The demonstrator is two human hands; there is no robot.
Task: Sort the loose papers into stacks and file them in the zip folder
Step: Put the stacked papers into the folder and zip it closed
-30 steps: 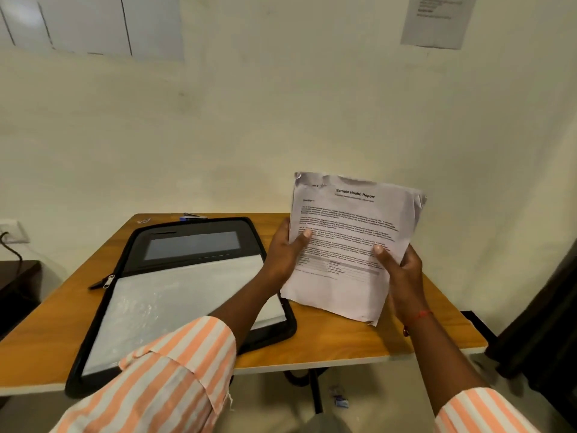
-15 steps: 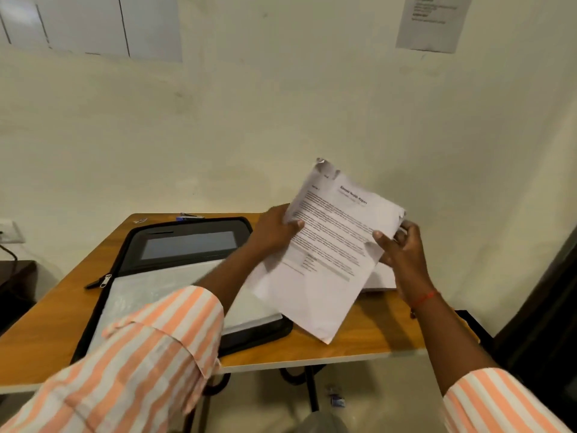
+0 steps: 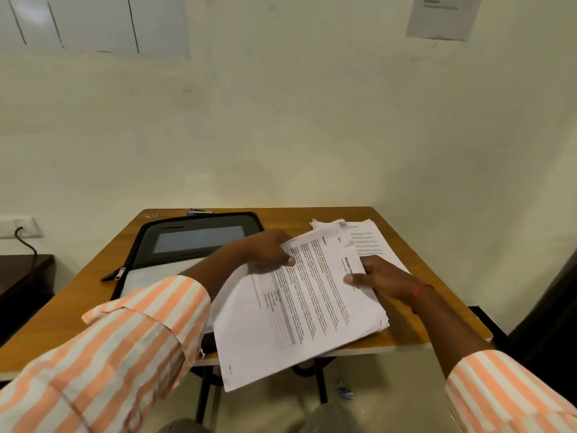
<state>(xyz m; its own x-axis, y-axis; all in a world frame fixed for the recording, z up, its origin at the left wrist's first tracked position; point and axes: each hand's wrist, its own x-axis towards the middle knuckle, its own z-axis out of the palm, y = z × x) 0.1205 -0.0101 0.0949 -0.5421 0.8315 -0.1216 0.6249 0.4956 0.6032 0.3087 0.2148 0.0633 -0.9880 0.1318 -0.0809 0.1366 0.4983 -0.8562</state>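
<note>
Left hand (image 3: 268, 251) and right hand (image 3: 384, 278) are each pinching an edge of the printed sheet (image 3: 306, 307), both grips closed on paper, holding it nearly flat over the worktop (image 3: 287, 221). Probably squaring it onto the one stack (image 3: 371, 237) lying at right. One zip folder (image 3: 199, 237) is sitting open at left.

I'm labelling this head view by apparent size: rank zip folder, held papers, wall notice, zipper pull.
1. zip folder and held papers: look alike; folder partly hidden, papers nearer.
2. wall notice
3. zipper pull
</note>
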